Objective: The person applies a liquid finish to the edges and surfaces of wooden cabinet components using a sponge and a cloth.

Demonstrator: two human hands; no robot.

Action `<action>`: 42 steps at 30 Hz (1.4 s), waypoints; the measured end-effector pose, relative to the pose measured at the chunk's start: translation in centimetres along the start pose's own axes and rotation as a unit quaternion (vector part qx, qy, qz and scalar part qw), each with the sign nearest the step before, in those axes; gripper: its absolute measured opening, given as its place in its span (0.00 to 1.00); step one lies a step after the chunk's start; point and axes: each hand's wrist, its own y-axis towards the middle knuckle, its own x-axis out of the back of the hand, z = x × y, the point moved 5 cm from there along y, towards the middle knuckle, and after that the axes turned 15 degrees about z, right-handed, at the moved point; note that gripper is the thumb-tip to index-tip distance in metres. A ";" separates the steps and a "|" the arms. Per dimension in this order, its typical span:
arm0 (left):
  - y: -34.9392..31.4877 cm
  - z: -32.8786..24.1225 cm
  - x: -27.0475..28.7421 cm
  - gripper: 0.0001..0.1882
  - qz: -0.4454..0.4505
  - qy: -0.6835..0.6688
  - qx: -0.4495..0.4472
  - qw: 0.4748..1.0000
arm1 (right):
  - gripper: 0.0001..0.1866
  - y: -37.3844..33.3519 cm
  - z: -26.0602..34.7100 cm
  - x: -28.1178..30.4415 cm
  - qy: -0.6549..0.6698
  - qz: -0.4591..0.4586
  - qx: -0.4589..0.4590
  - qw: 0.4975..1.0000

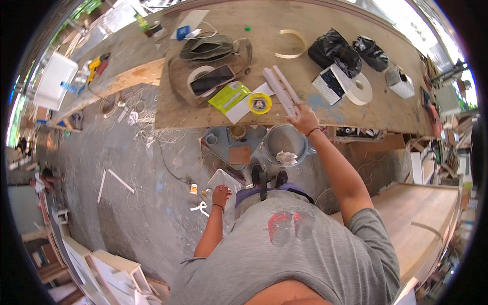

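Observation:
My right hand [305,120] reaches over the near edge of the workbench, its fingers closed on the near end of a long pale grooved strip [283,90]. Whether it is wood or plastic I cannot tell. Just left of the strip lie a round yellow tub [260,103], a white card [237,111] and a lime-green packet [229,97]. Low beside my body hangs my left hand [220,195], its fingers loosely curled with nothing visible in them.
On the workbench [284,66] are a dark pouch [206,48], a phone [212,80], black plastic bags [333,51] and a white roll [360,90]. Below its edge stands a grey bucket [285,142]. Tangled cord [147,122] and white strips [121,181] lie on the floor.

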 end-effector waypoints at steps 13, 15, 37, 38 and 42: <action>0.4 -6.1 -2.8 0.17 0.067 0.052 0.060 0.995 | 0.25 -5.0 -1.9 1.3 0.701 0.173 -0.078 0.687; 0.8 -8.2 -5.3 0.15 0.121 0.079 0.045 0.988 | 0.29 -7.8 -2.0 1.9 0.710 0.111 -0.057 0.693; -4.5 -22.1 -33.5 0.29 0.483 0.100 -0.122 0.862 | 0.42 -22.8 -3.2 4.8 0.200 -0.059 0.029 0.978; -4.3 -22.1 -34.2 0.27 0.485 0.113 -0.134 0.857 | 0.44 -22.9 -4.1 5.0 0.218 -0.047 0.019 0.975; -6.2 -22.6 -39.2 0.24 0.500 0.186 -0.190 0.824 | 0.49 -23.5 -8.3 6.3 0.281 -0.038 0.015 0.959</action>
